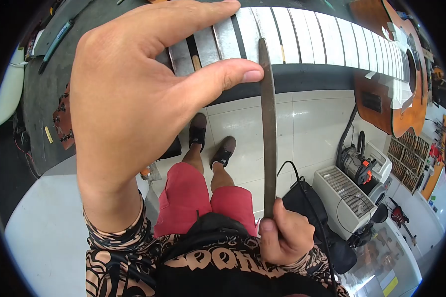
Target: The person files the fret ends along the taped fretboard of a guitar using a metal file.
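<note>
My right hand (286, 236) is closed around the lower end of a long, flat metal file (269, 133). The file's far tip lies over the fretboard (349, 42) of an acoustic guitar (369, 101), pointing across the neck. My left hand (129, 84) reaches over the neck with thumb and index finger spread apart. Its thumb tip touches or nearly touches the file close to the near edge of the neck, and the index fingertip is at the far edge. Pale strips cover the fretboard between the dark fret lines. The left hand hides part of the neck; the headstock (62, 119) shows beyond it.
A teal pen-like tool (55, 47) lies on the dark bench (37, 89) at left. White tape (400, 93) sits near the soundhole. On the right stand a vacuum-like machine (354, 161), a beige box (344, 198) and a rack of small parts (406, 161). A black cable (309, 208) hangs nearby.
</note>
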A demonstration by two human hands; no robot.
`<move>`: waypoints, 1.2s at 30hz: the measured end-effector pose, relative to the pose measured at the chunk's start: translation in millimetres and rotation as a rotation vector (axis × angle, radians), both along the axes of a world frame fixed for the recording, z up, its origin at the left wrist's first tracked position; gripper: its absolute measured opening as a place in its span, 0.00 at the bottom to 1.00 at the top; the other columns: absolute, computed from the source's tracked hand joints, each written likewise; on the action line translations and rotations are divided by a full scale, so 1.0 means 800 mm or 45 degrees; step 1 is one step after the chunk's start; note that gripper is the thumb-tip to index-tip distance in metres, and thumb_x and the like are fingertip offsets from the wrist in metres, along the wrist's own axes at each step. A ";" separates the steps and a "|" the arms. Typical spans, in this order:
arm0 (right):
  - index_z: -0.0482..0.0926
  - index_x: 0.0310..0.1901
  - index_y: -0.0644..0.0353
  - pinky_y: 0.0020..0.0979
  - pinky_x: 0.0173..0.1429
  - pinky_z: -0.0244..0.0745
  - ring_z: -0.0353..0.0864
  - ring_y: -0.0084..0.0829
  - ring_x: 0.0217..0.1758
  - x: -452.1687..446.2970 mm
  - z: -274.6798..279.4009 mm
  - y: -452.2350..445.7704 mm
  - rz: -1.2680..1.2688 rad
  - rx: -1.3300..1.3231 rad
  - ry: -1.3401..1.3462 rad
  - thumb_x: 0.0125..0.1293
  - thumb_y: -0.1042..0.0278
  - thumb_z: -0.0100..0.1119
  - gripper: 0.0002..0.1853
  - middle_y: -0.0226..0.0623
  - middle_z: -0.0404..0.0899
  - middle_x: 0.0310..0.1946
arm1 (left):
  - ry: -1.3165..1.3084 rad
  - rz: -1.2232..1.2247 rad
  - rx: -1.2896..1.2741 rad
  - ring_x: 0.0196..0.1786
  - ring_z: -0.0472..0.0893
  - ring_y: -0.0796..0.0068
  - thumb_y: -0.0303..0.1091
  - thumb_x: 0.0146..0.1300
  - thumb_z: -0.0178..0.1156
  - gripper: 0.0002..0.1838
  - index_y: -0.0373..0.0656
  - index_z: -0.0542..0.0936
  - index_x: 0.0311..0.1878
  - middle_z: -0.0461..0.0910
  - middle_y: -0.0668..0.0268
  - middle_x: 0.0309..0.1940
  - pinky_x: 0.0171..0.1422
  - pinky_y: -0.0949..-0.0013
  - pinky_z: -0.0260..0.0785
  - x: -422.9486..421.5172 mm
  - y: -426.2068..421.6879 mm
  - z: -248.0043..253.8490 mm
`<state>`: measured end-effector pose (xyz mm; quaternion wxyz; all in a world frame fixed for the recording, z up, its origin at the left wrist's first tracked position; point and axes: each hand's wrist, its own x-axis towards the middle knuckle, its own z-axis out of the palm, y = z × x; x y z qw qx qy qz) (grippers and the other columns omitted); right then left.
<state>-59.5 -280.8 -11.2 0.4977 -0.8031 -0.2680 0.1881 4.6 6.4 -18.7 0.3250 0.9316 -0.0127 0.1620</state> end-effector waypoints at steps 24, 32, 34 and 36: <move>0.75 0.64 0.71 0.18 0.25 0.66 0.73 0.12 0.20 0.124 0.001 0.124 -0.235 0.076 -0.195 0.71 0.76 0.55 0.20 0.30 0.81 0.25 | 0.115 0.142 -0.284 0.50 0.84 0.76 0.28 0.49 0.78 0.26 0.36 0.85 0.54 0.87 0.58 0.48 0.56 0.73 0.74 0.000 -0.012 0.004; 0.63 0.70 0.75 0.19 0.17 0.55 0.66 0.14 0.13 0.087 0.012 0.043 -0.382 0.195 0.184 0.76 0.65 0.50 0.28 0.37 0.80 0.22 | 0.137 0.175 -0.124 0.48 0.83 0.78 0.30 0.47 0.80 0.28 0.36 0.85 0.54 0.87 0.60 0.46 0.55 0.74 0.73 -0.001 -0.018 0.009; 0.62 0.71 0.75 0.20 0.16 0.55 0.65 0.15 0.12 0.077 0.007 0.016 -0.430 0.314 0.267 0.75 0.64 0.51 0.29 0.38 0.79 0.20 | 0.150 0.227 -0.193 0.47 0.83 0.78 0.31 0.47 0.80 0.28 0.36 0.85 0.53 0.87 0.61 0.46 0.55 0.74 0.73 0.000 -0.021 0.011; 0.61 0.71 0.75 0.21 0.15 0.54 0.65 0.17 0.11 0.073 0.004 -0.006 -0.298 0.228 0.104 0.75 0.63 0.52 0.31 0.39 0.78 0.19 | 0.133 0.164 -0.081 0.47 0.83 0.78 0.33 0.46 0.81 0.29 0.37 0.85 0.54 0.87 0.61 0.46 0.55 0.73 0.73 0.000 -0.017 0.014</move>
